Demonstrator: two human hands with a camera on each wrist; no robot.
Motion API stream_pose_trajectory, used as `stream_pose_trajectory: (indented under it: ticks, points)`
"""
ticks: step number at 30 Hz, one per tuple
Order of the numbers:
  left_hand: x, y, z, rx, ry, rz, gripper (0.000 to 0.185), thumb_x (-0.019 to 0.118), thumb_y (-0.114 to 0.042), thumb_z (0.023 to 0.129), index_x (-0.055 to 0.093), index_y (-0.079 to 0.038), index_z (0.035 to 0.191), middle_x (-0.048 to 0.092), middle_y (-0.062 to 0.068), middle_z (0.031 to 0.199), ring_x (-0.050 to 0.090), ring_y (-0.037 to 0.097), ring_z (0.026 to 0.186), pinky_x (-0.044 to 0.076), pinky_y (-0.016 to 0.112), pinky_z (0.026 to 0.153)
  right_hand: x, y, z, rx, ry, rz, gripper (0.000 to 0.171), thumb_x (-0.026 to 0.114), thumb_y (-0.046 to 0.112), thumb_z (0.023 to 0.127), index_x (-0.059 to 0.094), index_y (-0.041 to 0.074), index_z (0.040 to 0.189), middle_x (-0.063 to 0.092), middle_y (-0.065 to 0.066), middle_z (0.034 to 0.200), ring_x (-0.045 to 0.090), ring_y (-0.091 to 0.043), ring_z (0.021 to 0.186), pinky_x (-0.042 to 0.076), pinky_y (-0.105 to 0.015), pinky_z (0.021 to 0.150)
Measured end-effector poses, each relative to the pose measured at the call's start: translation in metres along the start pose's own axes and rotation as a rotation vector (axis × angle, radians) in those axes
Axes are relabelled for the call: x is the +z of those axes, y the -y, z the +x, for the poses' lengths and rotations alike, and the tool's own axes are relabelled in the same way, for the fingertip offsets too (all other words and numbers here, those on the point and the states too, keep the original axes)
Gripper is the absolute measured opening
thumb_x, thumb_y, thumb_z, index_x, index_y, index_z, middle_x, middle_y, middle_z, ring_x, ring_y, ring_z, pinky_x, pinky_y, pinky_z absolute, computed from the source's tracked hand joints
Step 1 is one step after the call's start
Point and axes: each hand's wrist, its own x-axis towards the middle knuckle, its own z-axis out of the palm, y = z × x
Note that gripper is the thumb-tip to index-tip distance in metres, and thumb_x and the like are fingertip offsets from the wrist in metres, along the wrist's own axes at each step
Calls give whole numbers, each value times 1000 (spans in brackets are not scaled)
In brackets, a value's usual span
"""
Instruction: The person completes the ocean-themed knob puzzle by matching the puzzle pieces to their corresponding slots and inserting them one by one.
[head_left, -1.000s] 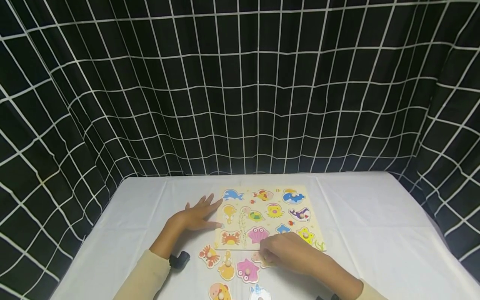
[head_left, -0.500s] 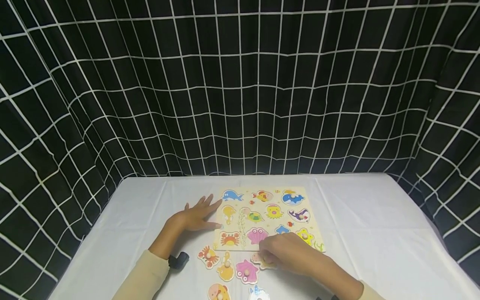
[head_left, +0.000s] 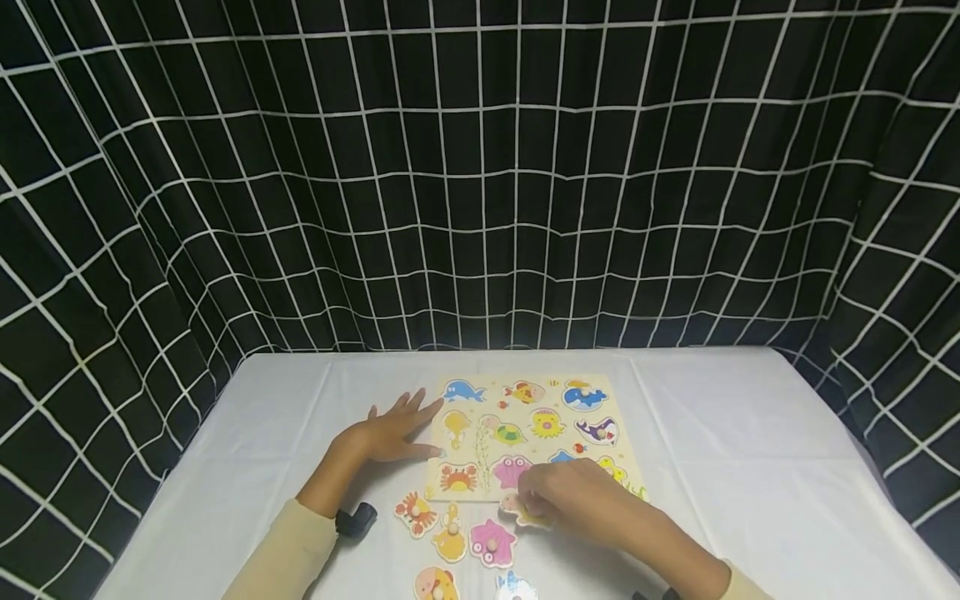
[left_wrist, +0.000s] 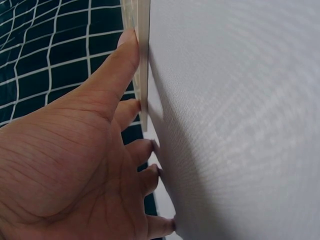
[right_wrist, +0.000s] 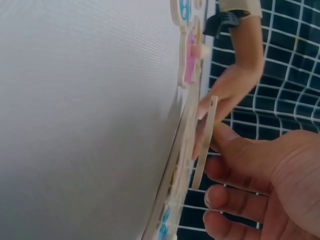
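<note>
- Puzzle piece [head_left: 519,510]: a flat wooden cut-out, pinched in the right hand [head_left: 573,498] just past the near edge of the puzzle board [head_left: 525,433]. We cannot make out which animal it is.
- In the right wrist view the same piece [right_wrist: 205,145] is tilted up, one edge lifted off the table between thumb and fingers [right_wrist: 227,195]. We judge it half raised, not yet over any slot.
- Change: a second ago the right hand sat slightly further right and the piece looked flat on the cloth. Now the hand has edged left and towards the board, and the yellow piece at the board's near right corner is mostly covered by it. We read that as the pick-up being underway.
- Left hand [head_left: 390,433]: spread flat, fingers straight, pressing on the table at the board's left edge. In the left wrist view the fingertips [left_wrist: 131,41] touch the board's edge [left_wrist: 143,60]. It has not shifted over the last second, so we take it as steadying the board.
- Loose pieces near the board's near edge: a red crab piece [head_left: 415,514], a yellow seahorse piece [head_left: 451,539], a pink shell piece [head_left: 491,543], and two more partly cut off at the frame bottom.
- White tablecloth [head_left: 750,467] under everything, with a black grid curtain [head_left: 480,167] behind and at both sides.
</note>
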Motion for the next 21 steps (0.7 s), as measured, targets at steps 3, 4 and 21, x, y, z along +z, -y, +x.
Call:
stream_pose_trajectory:
  ticks: [3,4,21]
  points:
    - [-3,-2,-1,1,23,-1,92,59,-66,92,22,-22,163,5,16,170,0,39,156,0,73,116,-3,0,-1,4,-22,-2,32,71,-2,81,55,25,72,42,20,65,41,1,59,36,-18,53]
    - [-3,-3,-1,1,24,-2,92,59,-67,92,22,-22,163,5,16,170,0,39,156,0,73,116,-4,-1,-1,5,-25,-6,31,72,0,82,55,24,73,42,20,65,41,1,60,37,-18,53]
    - [-2,-3,0,-5,5,-3,88,63,-60,93,25,-23,163,8,16,170,3,39,156,3,75,114,-14,-4,11,12,-19,-53,24,74,6,89,62,24,77,50,17,68,44,0,59,41,-19,55]
